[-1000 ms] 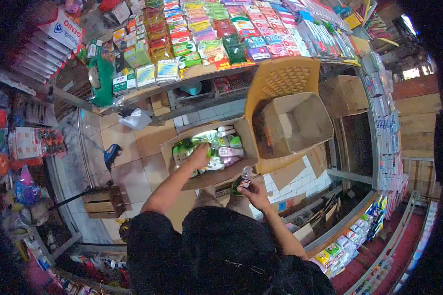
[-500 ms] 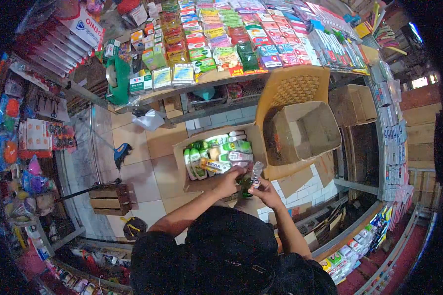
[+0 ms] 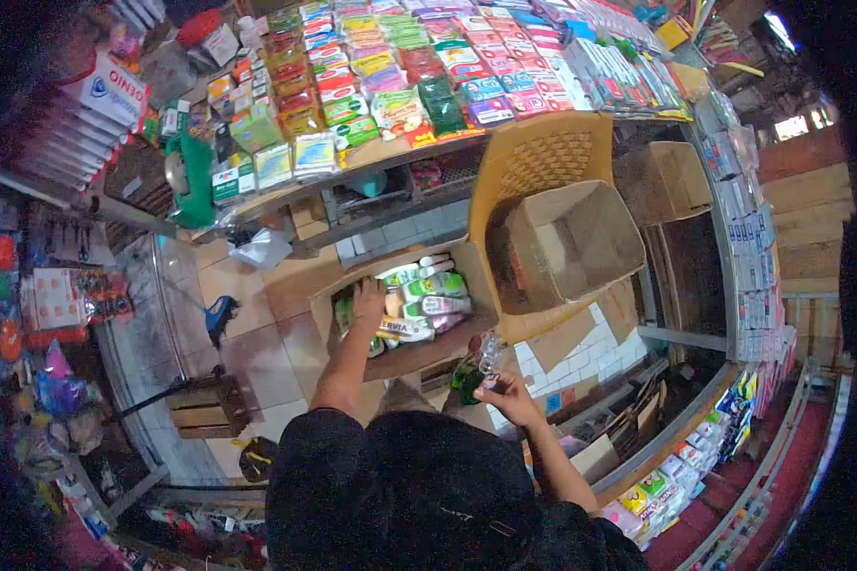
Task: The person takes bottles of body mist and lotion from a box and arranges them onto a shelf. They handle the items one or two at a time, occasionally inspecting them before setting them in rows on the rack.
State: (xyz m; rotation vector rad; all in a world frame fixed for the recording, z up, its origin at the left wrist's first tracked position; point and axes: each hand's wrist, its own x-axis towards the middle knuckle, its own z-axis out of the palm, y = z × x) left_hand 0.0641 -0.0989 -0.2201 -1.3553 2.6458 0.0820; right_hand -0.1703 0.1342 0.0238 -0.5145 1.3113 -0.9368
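Observation:
My left hand (image 3: 369,299) reaches into the left part of an open cardboard box (image 3: 428,348), over green and white bottles (image 3: 438,285); its fingertips are hard to make out among them. An orange-and-white item marked "ERVIA" (image 3: 405,329) lies in the box just right of my left wrist. In my right hand (image 3: 507,395) is a dark green bottle (image 3: 467,379) with clear plastic (image 3: 491,352) at its top, held outside the box near its lower right corner.
A yellow-brown woven chair (image 3: 548,152) holds an empty cardboard box (image 3: 581,243) at the right. Beyond is a counter (image 3: 352,181) with rows of colourful packets. A dustpan-like blue brush (image 3: 221,318) and wooden crate (image 3: 205,407) are on the floor at left.
My left hand has left the green bottle and moved left and forward into the box. My right hand still holds the bottle. The whole view has shifted somewhat.

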